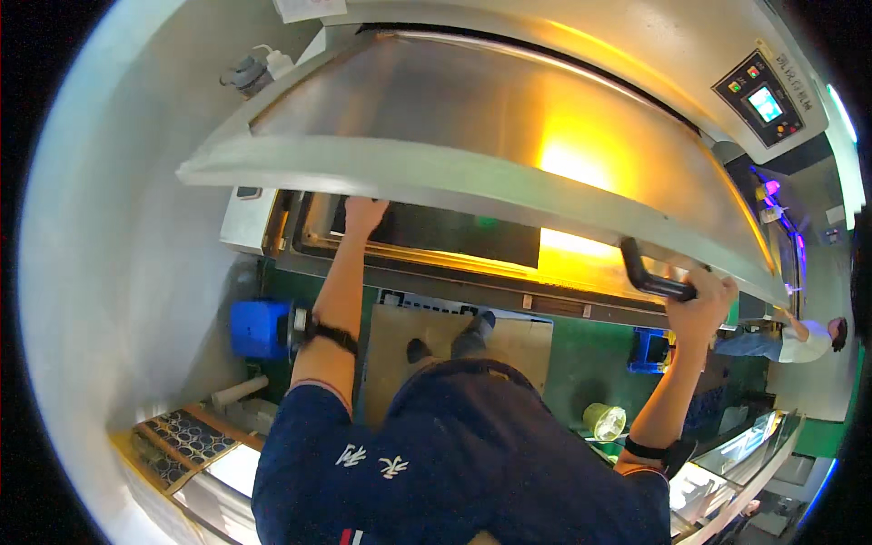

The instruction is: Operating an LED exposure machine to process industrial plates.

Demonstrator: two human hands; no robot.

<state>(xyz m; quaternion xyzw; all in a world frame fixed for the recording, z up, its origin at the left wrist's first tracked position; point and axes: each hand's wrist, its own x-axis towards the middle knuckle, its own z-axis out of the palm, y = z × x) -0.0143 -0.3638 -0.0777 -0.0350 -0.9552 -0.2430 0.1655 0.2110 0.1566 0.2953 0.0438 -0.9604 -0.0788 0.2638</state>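
A large hinged lid [436, 171] with a pale front edge and a brushed-metal face hangs partly raised over a lit machine bed [581, 263]. My right hand [701, 304] is closed around the black bent handle [647, 272] at the lid's right front. Below the lid's edge, my left hand [365, 216] reaches in at the left part of the bed. It is beside a dark flat sheet [454, 234] lying there. The lid's edge covers the fingertips of that hand, so I cannot tell whether they grip the sheet.
A control panel [763, 102] with a lit screen is at the upper right. Bottles [259, 68] stand beyond the lid's left end. A blue bin [259, 329] is at left, a yellowish basket [604, 421] at lower right. Another person [799, 343] works at far right.
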